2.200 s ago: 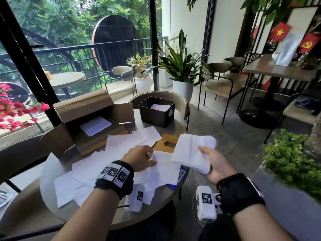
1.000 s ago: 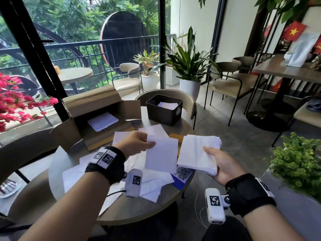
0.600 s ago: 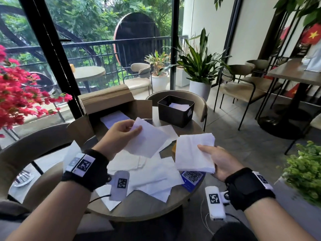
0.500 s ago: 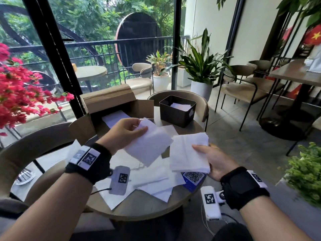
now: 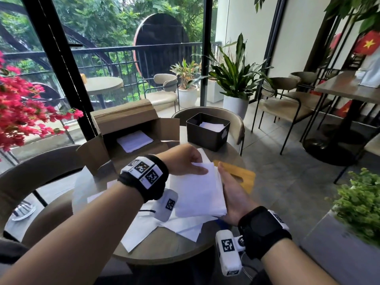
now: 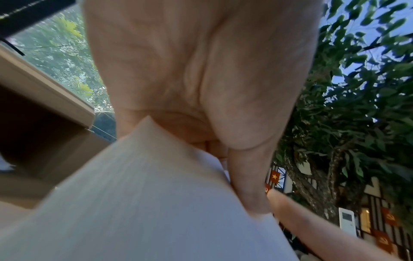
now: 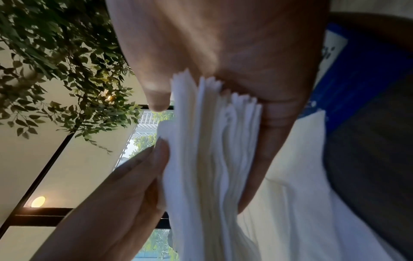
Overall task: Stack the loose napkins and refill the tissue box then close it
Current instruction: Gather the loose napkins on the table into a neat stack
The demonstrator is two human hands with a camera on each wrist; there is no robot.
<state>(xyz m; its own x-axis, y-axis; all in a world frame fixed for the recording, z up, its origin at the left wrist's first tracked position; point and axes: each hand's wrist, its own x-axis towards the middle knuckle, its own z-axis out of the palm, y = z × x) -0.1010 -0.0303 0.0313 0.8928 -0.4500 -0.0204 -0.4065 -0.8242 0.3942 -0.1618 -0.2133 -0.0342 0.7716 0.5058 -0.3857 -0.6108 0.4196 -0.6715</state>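
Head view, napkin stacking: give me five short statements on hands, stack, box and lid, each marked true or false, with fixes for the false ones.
1. The right hand holds the napkin stack. True.
2. The left hand rests flat on the table, away from the stack. False: it holds a napkin onto the top of the stack.
3. The black tissue box is open, with white napkins inside. True.
4. The wooden lid sits closed on the tissue box. False: it lies on the round table, behind the right hand.
5. No loose napkins are left on the table. False: several lie spread under the hands.
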